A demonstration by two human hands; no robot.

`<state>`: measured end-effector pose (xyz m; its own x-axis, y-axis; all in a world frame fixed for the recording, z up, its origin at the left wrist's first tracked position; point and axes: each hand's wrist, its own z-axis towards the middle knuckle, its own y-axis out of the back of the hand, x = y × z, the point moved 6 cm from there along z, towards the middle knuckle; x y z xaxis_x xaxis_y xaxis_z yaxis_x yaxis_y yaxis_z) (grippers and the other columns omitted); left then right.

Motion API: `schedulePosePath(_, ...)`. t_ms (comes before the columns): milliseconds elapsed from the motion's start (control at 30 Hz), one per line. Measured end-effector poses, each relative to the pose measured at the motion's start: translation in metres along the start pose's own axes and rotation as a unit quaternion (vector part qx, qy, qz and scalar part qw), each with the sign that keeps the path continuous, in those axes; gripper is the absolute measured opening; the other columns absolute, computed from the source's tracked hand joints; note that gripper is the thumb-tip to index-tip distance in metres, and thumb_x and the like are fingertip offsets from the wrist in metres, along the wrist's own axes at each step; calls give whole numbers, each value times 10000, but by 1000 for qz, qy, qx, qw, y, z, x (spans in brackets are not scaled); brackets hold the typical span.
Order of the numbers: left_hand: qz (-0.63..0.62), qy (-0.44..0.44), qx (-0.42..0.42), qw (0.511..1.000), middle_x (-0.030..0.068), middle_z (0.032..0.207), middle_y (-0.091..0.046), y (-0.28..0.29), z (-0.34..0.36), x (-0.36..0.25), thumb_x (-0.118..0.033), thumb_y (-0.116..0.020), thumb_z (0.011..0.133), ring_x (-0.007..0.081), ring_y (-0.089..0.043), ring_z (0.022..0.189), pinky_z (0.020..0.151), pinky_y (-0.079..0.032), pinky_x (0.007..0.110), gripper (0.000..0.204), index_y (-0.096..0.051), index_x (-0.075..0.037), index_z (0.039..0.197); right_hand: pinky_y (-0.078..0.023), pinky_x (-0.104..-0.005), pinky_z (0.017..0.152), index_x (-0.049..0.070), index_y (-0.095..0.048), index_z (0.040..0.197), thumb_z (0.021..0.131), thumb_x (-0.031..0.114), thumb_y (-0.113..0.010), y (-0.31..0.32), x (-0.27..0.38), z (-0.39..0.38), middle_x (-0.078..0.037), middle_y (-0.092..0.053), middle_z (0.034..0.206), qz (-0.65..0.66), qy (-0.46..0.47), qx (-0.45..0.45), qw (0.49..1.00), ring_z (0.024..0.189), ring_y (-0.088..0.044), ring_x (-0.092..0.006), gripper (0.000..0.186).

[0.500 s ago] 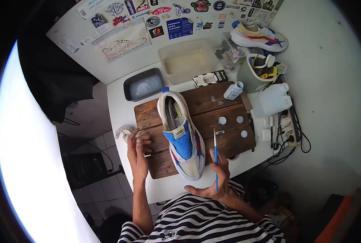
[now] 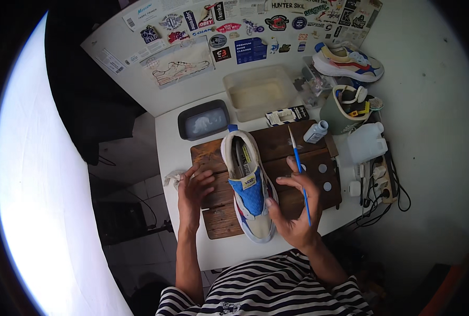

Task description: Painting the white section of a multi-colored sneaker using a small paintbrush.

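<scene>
A cream sneaker (image 2: 253,205) with a blue upper, red accents and pale sole lies toe toward me on a dark wooden board (image 2: 216,226). My left hand (image 2: 192,195) has fingers apart over the board's left edge, beside a crumpled cloth (image 2: 172,179). Held upright-diagonal in my right hand (image 2: 300,210) is a blue paintbrush (image 2: 296,152) with its bristles pointing away from me; that thumb reaches the shoe's right side, touching or just above it. Small round lids (image 2: 327,186) lie at the board's right, partly behind my fingers. An open bottle (image 2: 315,132) stands at the back right.
Behind are a grey tub (image 2: 203,105), translucent bin (image 2: 260,79), patterned box (image 2: 287,115), second sneaker (image 2: 347,60) and pot of tools (image 2: 339,113). Right: a white jug (image 2: 366,147), power strip and cables (image 2: 387,189). A bright white panel (image 2: 39,184) fills the far left.
The view has shifted, so the bench appears further right. My right hand has risen toward the shoe's middle, carrying the brush up and away from me. My left fingers have spread slightly.
</scene>
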<state>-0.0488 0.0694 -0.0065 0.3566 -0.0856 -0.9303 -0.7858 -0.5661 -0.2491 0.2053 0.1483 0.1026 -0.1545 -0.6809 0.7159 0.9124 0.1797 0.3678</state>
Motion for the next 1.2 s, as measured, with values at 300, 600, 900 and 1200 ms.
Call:
schedulePosePath(300,40,5,2,999,204,1336,-638,-5,-6,16,-570,-335,1093,278,-617,1245,1059,-479,412,718,-379,-13,1544,-584,-495,813,-14,-418,1328,838,-50,-707,-75,2,92,-272,-597,1263,-107,-49,138,983,1032,-679,-445,570)
schedulePosePath(600,19,21,20,999,224,1343,-641,-16,9,29,-558,-336,1098,287,-640,1220,1044,-511,401,729,-426,50,1490,-580,-540,885,-17,-407,1360,850,-132,-619,-79,0,92,-320,-526,1367,-68,-85,161,981,1088,-644,-520,565)
schedulePosePath(900,-101,-39,70,992,159,1539,-510,-30,38,38,-568,-227,1104,278,-465,1435,1217,-318,425,748,-379,1,1565,-622,-301,738,22,-371,1479,738,-132,-744,-10,50,85,-212,-465,1565,21,-49,48,997,879,-754,-233,843)
schedulePosePath(1200,-5,-126,158,979,187,1510,-531,-93,24,-51,-580,-294,1092,271,-542,1366,1178,-393,413,769,-410,34,1540,-646,-277,753,40,-316,1506,766,-181,-758,32,33,122,-213,-377,1587,148,-75,-55,985,870,-761,-217,890)
